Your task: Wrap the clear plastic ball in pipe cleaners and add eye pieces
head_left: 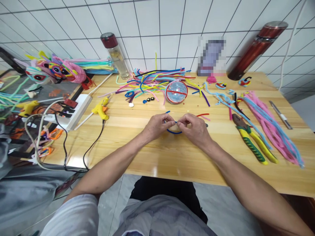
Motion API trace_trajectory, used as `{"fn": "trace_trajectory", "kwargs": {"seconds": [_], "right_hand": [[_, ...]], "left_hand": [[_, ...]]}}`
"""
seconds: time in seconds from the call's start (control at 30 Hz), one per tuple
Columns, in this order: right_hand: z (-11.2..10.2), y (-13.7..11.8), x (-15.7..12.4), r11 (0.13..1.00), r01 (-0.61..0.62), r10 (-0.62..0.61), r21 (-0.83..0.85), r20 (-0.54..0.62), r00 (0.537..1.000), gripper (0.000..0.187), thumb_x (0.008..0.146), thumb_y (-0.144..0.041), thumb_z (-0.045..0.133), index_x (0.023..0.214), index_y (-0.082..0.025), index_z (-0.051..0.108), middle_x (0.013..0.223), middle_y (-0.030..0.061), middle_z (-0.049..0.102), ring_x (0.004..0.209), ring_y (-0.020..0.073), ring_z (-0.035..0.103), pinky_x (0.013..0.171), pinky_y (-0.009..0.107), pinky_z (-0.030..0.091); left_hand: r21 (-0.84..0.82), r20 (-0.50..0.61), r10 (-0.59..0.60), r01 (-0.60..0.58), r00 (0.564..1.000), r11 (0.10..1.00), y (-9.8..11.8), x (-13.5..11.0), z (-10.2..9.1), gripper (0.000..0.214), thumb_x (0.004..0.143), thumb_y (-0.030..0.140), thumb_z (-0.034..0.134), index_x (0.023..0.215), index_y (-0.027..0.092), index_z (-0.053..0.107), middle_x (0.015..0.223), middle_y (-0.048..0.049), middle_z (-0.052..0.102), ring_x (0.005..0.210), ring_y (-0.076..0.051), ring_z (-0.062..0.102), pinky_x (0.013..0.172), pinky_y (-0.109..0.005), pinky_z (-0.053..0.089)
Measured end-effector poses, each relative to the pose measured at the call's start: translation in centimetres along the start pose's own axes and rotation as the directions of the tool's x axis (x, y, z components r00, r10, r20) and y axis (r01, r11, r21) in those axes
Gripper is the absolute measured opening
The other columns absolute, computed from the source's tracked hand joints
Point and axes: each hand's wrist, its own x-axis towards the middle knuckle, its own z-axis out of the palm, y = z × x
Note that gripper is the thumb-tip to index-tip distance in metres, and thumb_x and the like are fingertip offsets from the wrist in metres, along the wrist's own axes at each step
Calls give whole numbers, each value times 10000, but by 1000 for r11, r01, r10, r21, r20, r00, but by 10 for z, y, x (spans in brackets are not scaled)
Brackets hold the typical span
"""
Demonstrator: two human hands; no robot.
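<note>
A dark blue pipe cleaner [174, 132] is bent into a curve just above or on the wooden table. My left hand [157, 127] pinches it between thumb and fingertips. Close beside, my right hand [194, 128] also pinches it, so the two sets of fingertips nearly meet. Part of the blue stem is hidden behind the fingers. Beyond my right hand lies a short red pipe cleaner piece [203, 114] with a pink one by it. A round ball wrapped in pale blue with red bands [176, 92] sits behind my hands.
Loose coloured pipe cleaners [157, 80] lie along the wall. At left are a yellow glue gun [101, 108], a power strip [76, 113] and trailing cords. Yellow-green pliers [253, 141], a pink-and-blue bundle [268, 124] and a craft knife [280, 114] lie right. A glass bottle [116, 59] and red flask [256, 52] stand behind.
</note>
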Motion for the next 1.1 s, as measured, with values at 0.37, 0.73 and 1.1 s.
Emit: {"fn": "trace_trajectory", "kwargs": {"seconds": [0.37, 0.73, 1.1], "right_hand": [[6, -4, 1, 962, -169, 178, 213, -25, 984, 125, 793, -301, 641, 692, -228, 630, 643, -15, 639, 611, 151, 549, 617, 296, 415], [2, -5, 1, 971, -147, 163, 188, -72, 984, 94, 767, -256, 634, 680, -230, 607, 631, -18, 613, 608, 151, 534, 618, 297, 419], [2, -6, 0, 981, -110, 117, 160, -34, 993, 101, 819, -271, 636, 725, -234, 628, 696, -6, 650, 646, 160, 552, 658, 310, 440]], "left_hand": [[-492, -80, -115, 62, 990, 869, 4, -2, 12, 373, 721, 501, 821, 783, 164, 672, 698, 0, 671, 595, -96, 513, 582, -238, 404], [-505, -34, -135, 99, 990, 857, 13, -1, 6, 400, 699, 470, 847, 905, 161, 698, 725, 5, 666, 553, -74, 478, 508, -225, 328], [-475, 9, -59, 56, 998, 878, 12, -2, 10, 344, 714, 453, 841, 791, 165, 670, 712, -9, 681, 634, -111, 570, 604, -245, 417]]}}
